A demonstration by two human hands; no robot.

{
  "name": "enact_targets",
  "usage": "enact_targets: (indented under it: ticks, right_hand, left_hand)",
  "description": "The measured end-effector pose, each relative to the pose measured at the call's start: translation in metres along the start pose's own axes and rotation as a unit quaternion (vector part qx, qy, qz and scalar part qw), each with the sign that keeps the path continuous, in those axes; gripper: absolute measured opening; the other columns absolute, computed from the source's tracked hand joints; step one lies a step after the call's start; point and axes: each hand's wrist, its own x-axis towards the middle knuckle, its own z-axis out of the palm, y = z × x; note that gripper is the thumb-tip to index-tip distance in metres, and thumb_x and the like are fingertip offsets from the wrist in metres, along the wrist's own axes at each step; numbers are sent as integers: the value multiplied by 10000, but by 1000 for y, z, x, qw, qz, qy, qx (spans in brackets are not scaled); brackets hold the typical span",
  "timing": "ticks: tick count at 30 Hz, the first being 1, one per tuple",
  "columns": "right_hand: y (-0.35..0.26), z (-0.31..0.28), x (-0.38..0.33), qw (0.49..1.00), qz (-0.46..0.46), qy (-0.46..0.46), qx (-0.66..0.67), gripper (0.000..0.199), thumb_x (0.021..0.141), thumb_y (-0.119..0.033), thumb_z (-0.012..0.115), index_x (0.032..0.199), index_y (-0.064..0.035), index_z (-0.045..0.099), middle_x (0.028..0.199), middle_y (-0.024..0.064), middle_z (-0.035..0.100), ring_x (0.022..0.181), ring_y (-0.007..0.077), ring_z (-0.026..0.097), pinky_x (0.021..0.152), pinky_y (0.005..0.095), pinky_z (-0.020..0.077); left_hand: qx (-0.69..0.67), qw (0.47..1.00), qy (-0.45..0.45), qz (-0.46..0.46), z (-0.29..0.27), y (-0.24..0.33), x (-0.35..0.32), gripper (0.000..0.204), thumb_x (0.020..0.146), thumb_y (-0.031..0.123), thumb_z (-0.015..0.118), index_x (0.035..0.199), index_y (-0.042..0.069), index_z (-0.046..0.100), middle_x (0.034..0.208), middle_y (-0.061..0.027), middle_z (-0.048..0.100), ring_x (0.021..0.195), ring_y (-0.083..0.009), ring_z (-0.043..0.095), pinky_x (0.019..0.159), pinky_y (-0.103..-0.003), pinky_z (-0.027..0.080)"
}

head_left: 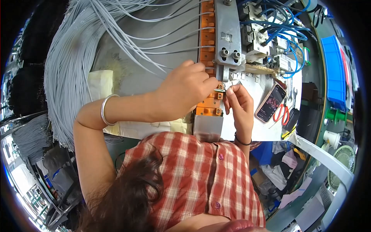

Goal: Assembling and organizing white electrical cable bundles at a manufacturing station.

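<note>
We see our left hand [187,89] in the middle of the frame, curled with fingertips pinched together over the lower end of the orange fixture strip [208,46], which runs from the top centre down to the centre; what sits between those fingertips is too small for us to tell, though a thin grey wire [154,66] leads in from the upper left toward them; just to the right, our right hand [239,106] is loosely clenched, its thumb and forefinger nipping a small pale piece [230,86] right beside the left fingertips, the two hands nearly touching; a silver bangle [105,110] circles our left wrist at centre left and a dark band [242,141] circles our right wrist; a grey metal plate [228,34] with bolts lies alongside the orange strip at the top centre, and a grey metal block [208,127] closes the strip's lower end, just above our red plaid shirt [201,174]; a thick bundle of grey wires [65,69] sweeps down the upper left, with single strands fanning right to the strip; blue tubes [270,27] coil in the upper right; on the white bench top [255,129] right of centre lie a smartphone [271,102] with a lit screen and, just beside it, red-handled scissors [281,114].
</note>
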Motion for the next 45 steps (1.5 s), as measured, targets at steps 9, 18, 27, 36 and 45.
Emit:
enact_targets:
  ticks: [9,18,27,36,45]
  right_hand:
    - [-2,-16,8,992,78,-90,40,85,865,-116,518,810,-54,498,594,-28,455,462,2,342,398,142,241]
    - [-20,14,-6,978,-145,-18,-147,88,792,0,588,879,10,577,634,-9,515,529,20,450,446,153,330]
    - [-21,13,-7,996,-75,39,-20,62,781,35,572,841,43,588,640,19,548,474,32,450,401,154,326]
    - [-21,-7,-1,956,87,-175,219,74,771,4,619,826,47,595,661,47,587,479,41,473,392,163,358]
    - [-11,-7,-2,997,-10,-34,73,75,795,-21,588,741,13,549,679,55,571,461,58,446,402,169,346]
  left_hand:
    - [74,996,-52,-3,-2,2,-1,177,612,0,591,766,48,518,666,-62,474,731,-226,469,664,-332,359]
    - [18,999,-15,-25,-10,9,-1,179,608,41,620,768,48,539,666,-54,487,731,-217,469,662,-330,361]
    - [83,996,-30,-12,-13,6,-2,137,630,15,604,718,45,503,666,-57,480,719,-224,467,626,-329,361]
    - [12,999,32,7,-11,5,2,136,606,15,594,695,47,496,656,-58,461,713,-226,462,614,-330,358]
    - [33,999,-7,22,-1,4,-2,125,615,30,590,714,36,515,675,-58,468,722,-218,462,641,-328,362]
